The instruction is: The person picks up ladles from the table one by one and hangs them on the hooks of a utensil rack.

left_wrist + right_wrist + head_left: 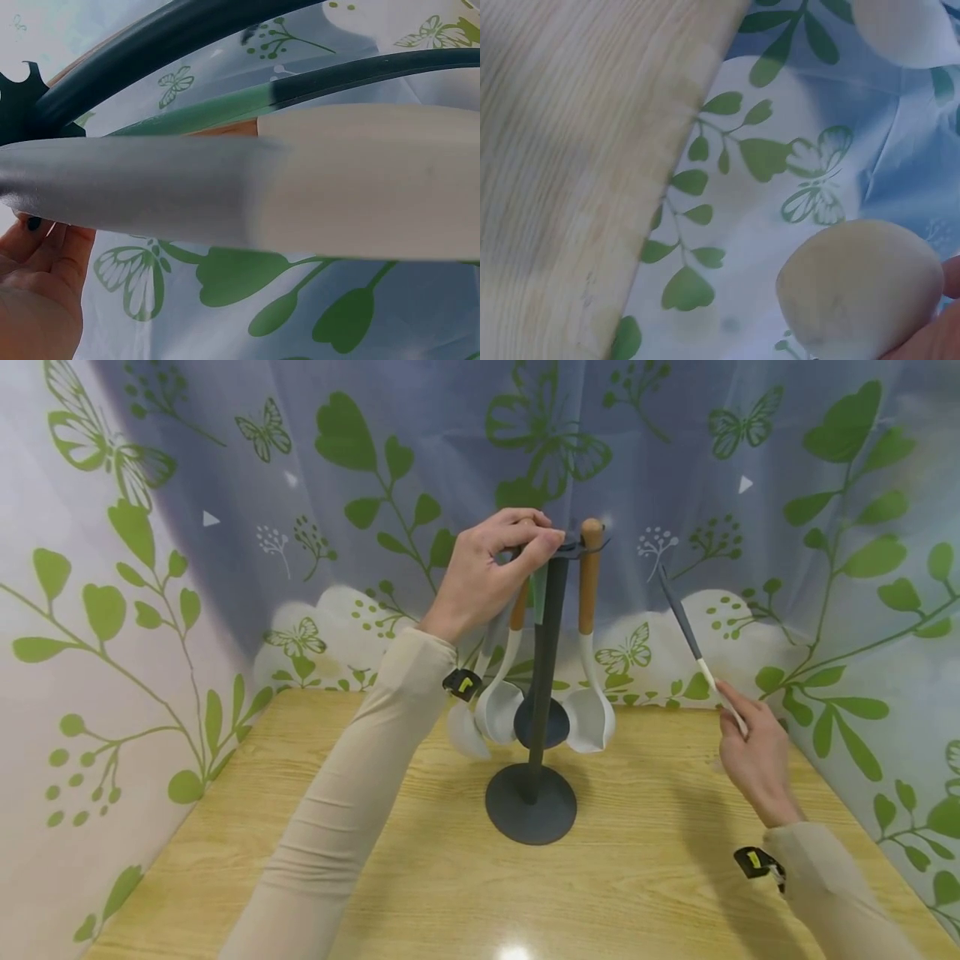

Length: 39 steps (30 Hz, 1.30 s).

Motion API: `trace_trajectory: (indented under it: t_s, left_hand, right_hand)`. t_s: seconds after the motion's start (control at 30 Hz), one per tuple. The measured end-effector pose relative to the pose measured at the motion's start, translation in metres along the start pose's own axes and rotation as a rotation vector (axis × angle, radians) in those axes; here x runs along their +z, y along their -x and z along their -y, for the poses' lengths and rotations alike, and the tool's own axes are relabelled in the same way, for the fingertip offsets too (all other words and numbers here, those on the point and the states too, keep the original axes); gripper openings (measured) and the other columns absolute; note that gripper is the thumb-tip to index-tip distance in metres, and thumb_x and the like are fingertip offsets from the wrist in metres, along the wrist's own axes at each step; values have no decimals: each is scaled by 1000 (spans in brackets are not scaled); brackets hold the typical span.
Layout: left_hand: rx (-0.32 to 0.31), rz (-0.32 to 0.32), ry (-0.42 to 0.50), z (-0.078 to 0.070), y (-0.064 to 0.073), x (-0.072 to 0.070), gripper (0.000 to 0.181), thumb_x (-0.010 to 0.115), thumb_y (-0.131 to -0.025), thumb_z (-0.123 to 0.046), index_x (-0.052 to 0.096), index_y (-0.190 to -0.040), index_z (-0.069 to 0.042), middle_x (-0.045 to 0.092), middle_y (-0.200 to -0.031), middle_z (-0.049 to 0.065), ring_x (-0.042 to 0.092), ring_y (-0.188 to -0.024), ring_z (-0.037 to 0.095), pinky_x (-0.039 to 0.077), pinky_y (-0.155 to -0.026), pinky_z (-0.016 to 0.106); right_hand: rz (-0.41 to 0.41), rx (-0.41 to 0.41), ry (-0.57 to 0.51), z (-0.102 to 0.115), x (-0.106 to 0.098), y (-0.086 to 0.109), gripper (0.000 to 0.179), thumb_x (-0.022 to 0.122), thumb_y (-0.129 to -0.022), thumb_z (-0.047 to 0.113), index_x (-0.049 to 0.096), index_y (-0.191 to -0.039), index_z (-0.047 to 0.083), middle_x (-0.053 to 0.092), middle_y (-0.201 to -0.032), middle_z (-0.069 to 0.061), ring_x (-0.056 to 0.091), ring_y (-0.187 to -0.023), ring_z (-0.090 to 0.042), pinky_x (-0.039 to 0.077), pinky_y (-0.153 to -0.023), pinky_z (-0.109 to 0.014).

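A dark grey utensil stand [550,643] with a round base stands upright on the table. My left hand [487,564] grips its top, thumb and fingers around the rim where utensils hang. On the right, my right hand [759,758] holds a ladle by its white neck, its dark grey handle [681,617] pointing up and left, apart from the stand. In the right wrist view the ladle's white rounded bowl [859,292] shows beside the fingers [934,334]. Close before the left wrist camera hangs a utensil with a grey-and-white handle [165,191]; left fingers [73,255] lie behind it.
From the stand hang white ladles with wooden handles [590,585], a dark ladle [525,722] and a white utensil [467,732] at the left. The wood-grain table [442,877] is bordered by a leaf-patterned cloth [420,610] at the back and sides.
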<state>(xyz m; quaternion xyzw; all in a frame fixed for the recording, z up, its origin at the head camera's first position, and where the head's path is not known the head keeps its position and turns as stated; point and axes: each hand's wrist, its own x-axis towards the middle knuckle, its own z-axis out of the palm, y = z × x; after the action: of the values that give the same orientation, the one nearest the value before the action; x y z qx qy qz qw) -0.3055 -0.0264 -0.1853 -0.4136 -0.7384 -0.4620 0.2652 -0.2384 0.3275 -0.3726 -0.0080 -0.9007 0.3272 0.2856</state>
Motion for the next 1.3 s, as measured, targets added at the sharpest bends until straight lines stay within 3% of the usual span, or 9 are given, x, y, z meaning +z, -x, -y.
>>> trace_trajectory:
  t_s: [0.17, 0.37, 0.5, 0.67, 0.9, 1.3]
  left_hand:
    - [6, -12, -4, 0, 1, 0, 26, 57, -100, -25, 75, -113, -12, 62, -122, 1, 57, -97, 3, 49, -82, 22]
    - [2, -15, -1, 1, 3, -1, 26, 58, -100, -25, 75, -114, -12, 62, -123, 1, 57, -94, 2, 49, -82, 24]
    - [4, -9, -5, 0, 3, -1, 26, 57, -100, -25, 74, -115, -11, 62, -124, 2, 57, -96, 3, 49, -82, 25]
    - [7, -11, -13, 0, 2, -1, 26, 58, -99, -23, 75, -114, -10, 63, -124, 5, 57, -95, 4, 48, -81, 23]
    - [13, -11, -8, -1, 1, 0, 25, 59, -99, -23, 75, -113, -12, 63, -124, 5, 58, -96, 4, 48, -82, 22]
    - [2, -12, -22, -2, 1, 2, 24, 60, -99, -24, 75, -113, -12, 63, -123, 2, 57, -94, 4, 48, -80, 25]
  right_hand:
    - [-54, -57, -42, 14, 2, 0, 42, 45, -105, 17, 49, -146, 23, 60, -113, -19, 44, -81, -5, 33, -61, -25]
    - [-68, -166, -76, 26, 6, 3, 41, 49, -103, 13, 53, -143, 21, 61, -111, -18, 43, -78, 3, 31, -57, -23]
    - [-78, -197, -104, 28, 8, 4, 42, 50, -102, 10, 54, -143, 20, 60, -110, -19, 40, -76, 8, 30, -56, -21]
    - [-81, -209, -128, 31, 8, 4, 42, 51, -102, 11, 53, -143, 22, 60, -110, -19, 40, -71, 0, 29, -52, -21]
    - [-109, -212, -177, 33, 8, 5, 42, 47, -104, 12, 52, -144, 23, 58, -109, -18, 44, -76, 4, 33, -55, -18]
    - [-199, -323, -245, 47, 6, 7, 44, 51, -100, 2, 56, -140, 20, 59, -102, -15, 36, -63, 0, 27, -53, -19]
